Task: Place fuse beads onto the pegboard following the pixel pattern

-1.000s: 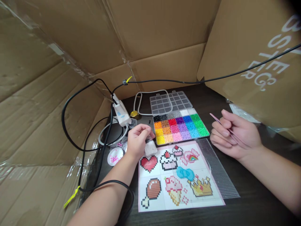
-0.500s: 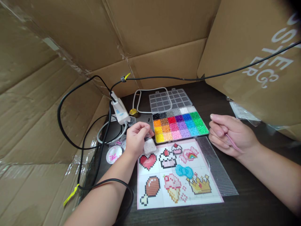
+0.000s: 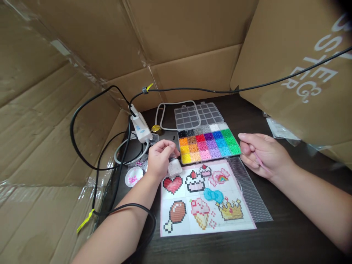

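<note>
Pinched in the fingers of my left hand point(image 3: 162, 157) is the top of what looks like a small clear bag of whitish beads point(image 3: 175, 167), over the upper left of the pattern sheet point(image 3: 176, 194). My right hand point(image 3: 261, 156) is closed around pink tweezers point(image 3: 260, 161), beside the right corner of the bead box point(image 3: 209, 143); their tips are hidden. The box lies open with many colours of beads in its compartments. A light blue bead bow point(image 3: 213, 195) rests on the sheet among printed pictures of a heart, cupcakes, an ice cream and a crown.
Left of my left hand is a white dish point(image 3: 134, 176) with pink beads. Behind it lie a power strip point(image 3: 140, 124) and looping black cables point(image 3: 72, 135), one crossing my left forearm. A clear pegboard point(image 3: 255, 194) sticks out under the sheet. Cardboard walls point(image 3: 192, 80) surround the table.
My right hand has shifted slightly left, closer to the bead box, still holding the tweezers. My left hand and the bag stay nearly in place. The view has tilted a little.
</note>
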The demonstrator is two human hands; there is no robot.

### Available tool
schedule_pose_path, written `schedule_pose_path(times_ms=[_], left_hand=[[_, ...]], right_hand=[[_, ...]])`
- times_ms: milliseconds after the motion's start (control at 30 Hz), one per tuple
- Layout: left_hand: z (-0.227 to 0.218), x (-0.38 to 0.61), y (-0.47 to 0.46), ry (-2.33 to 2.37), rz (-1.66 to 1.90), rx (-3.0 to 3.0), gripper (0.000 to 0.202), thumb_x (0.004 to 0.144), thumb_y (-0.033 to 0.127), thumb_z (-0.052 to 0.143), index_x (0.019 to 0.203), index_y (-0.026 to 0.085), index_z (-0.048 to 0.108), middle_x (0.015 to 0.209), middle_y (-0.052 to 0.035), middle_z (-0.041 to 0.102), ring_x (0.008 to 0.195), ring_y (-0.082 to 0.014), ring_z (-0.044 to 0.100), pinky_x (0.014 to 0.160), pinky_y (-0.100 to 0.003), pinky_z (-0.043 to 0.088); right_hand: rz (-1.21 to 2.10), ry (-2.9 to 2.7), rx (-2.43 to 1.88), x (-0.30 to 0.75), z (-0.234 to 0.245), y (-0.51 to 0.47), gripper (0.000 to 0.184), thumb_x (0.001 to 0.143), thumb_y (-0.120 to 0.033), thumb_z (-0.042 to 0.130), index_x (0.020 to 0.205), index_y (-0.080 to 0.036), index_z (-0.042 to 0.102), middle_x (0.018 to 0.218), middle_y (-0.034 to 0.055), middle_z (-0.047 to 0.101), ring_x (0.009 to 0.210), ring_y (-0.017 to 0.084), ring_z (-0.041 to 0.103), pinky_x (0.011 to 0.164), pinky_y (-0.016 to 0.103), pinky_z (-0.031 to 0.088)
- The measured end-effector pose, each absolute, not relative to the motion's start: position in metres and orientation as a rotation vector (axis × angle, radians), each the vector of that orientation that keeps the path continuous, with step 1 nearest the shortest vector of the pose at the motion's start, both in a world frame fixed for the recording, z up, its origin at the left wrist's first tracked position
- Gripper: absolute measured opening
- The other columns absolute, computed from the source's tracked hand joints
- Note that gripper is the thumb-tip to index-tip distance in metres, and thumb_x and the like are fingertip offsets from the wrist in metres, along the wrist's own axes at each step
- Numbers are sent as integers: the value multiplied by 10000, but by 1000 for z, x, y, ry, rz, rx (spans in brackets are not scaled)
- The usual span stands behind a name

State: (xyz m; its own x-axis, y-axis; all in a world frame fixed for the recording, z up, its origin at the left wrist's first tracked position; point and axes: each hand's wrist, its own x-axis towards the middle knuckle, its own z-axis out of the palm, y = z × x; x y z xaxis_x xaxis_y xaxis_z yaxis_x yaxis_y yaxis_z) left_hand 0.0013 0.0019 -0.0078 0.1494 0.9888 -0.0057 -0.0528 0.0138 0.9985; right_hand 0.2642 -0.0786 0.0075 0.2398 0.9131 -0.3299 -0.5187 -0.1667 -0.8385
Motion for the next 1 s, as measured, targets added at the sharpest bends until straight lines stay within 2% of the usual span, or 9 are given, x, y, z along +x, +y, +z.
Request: schedule_pose_path(times_ms=[233,300,400,467,567,667,767,867,1000], left_hand=[[-7,2,3,1065,1111,1226,143,751,293,725,695,178,661,583,-12,683,538,-116,615,574,-225,484],[-6,2,3,1060,1110,1220,143,745,295,729,697,178,662,577,-12,682,532,-115,612,566,-224,480],[-7,2,3,1053,1117,1207,134,728,288,734,694,180,662,570,-9,679,523,-116,610,555,-225,475],[-8,3,4,1046,1125,1203,126,724,281,734,696,180,663,570,-7,679,522,-118,613,550,-226,476],[-10,3,5,1030,1133,1205,118,734,274,727,703,179,665,569,-2,675,522,-120,617,546,-230,483],[-11,3,5,1019,1138,1195,113,739,267,721,701,179,662,566,1,671,518,-119,616,544,-231,485],[-10,4,4,1013,1146,1193,105,733,258,717,697,178,659,563,0,674,514,-117,617,542,-230,486],[-8,5,3,1022,1146,1191,104,721,256,715,690,177,655,556,1,670,514,-118,623,541,-229,492],[-8,5,3,1030,1140,1189,103,714,254,717,692,173,657,557,3,671,512,-113,626,534,-221,492]], right_hand=[[1316,-397,-1035,265,6,-76,494,770,-317,808,519,-165,410,461,-29,465,304,32,326,284,170,247],[1346,-354,-1013,267,7,-75,440,787,-361,805,570,-167,474,476,-35,451,326,30,318,298,166,243],[1434,-315,-1019,270,7,-74,279,808,-397,800,770,-182,626,479,-68,378,346,33,259,308,160,230],[1463,-310,-1006,272,7,-74,220,818,-354,793,887,-204,647,482,-85,321,361,44,219,311,162,218],[1458,-323,-967,274,9,-76,151,835,-255,755,901,-214,626,508,-83,285,394,57,191,324,165,220],[1440,-347,-1031,274,11,-78,98,876,-230,682,966,-193,671,522,-78,246,420,62,156,337,168,231],[1441,-396,-1079,273,14,-80,123,914,-284,633,927,-185,705,537,-64,210,433,66,141,348,179,208],[1431,-414,-1000,274,15,-81,295,963,-437,575,852,-204,719,561,-35,262,439,69,195,365,190,198],[1441,-404,-887,276,12,-82,415,980,-556,527,804,-248,742,608,2,396,463,74,321,425,212,309]])
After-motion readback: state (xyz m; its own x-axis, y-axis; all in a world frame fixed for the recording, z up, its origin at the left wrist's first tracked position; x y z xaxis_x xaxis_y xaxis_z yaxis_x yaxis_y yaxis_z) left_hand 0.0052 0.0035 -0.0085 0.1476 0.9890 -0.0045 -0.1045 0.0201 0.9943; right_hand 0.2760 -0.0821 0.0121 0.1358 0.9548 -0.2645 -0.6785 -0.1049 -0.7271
